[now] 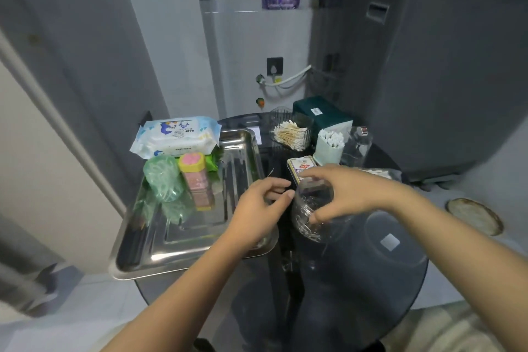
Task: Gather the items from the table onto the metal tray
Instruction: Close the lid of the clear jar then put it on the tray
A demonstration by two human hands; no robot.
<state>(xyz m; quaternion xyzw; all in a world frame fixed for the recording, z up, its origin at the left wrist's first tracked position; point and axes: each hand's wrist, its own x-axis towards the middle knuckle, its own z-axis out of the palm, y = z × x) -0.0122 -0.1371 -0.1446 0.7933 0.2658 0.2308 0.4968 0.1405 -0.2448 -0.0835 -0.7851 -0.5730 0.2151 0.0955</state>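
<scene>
A shiny metal tray point(183, 248) is set on the left part of a dark glass bench point(357, 280), just left of the left hand point(258, 216). At its far end a wipes pack point(177, 136) is laid across the rim; nearer, a green tub point(163, 178) and a pink-lidded box point(197, 180) are stood inside, well left of that hand. The near half of the tray is seen bare and mirror-like.

A clear jar point(314, 210) is seen tilted above the bench, between the two hands and just right of the tray's rim. Beyond the right hand point(340, 193) a card box point(300, 168) is laid, partly covered by its fingers. Farther beyond it are stood a clear holder of swabs point(291, 131), a pale cup of white sticks point(328, 148), a dark green box point(320, 114) and a glass bottle point(357, 146). A plastic bag point(380, 173) is seen just past the right wrist.

The jar is gripped from above by the right hand, its fingers and thumb curled round the top. The left hand is held over the tray's right rim, fingers loosely bent toward the jar; nothing is held in it, and whether the jar is touched cannot be told.
</scene>
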